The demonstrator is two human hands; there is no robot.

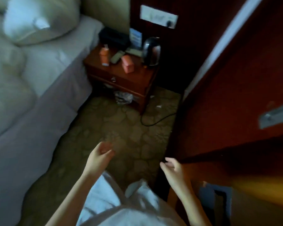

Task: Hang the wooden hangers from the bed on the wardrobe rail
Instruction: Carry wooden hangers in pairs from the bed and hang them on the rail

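The picture is blurred by motion. My left hand [100, 156] hovers over the carpet with its fingers apart and holds nothing. Close to the edge of the dark red wardrobe door [227, 98], my right hand [172, 168] is also empty, fingers spread. The bed [39, 75] with white sheets and a pillow [39, 18] fills the left side. No wooden hanger shows on the part of the bed in view, and the wardrobe rail is out of sight.
A wooden nightstand [129, 79] stands between bed and wardrobe, carrying a kettle [151, 52], orange boxes [127, 63], a remote and a dark phone. A black cable [153, 121] runs across the patterned carpet [121, 128]. A metal handle [274, 115] sits on the door.
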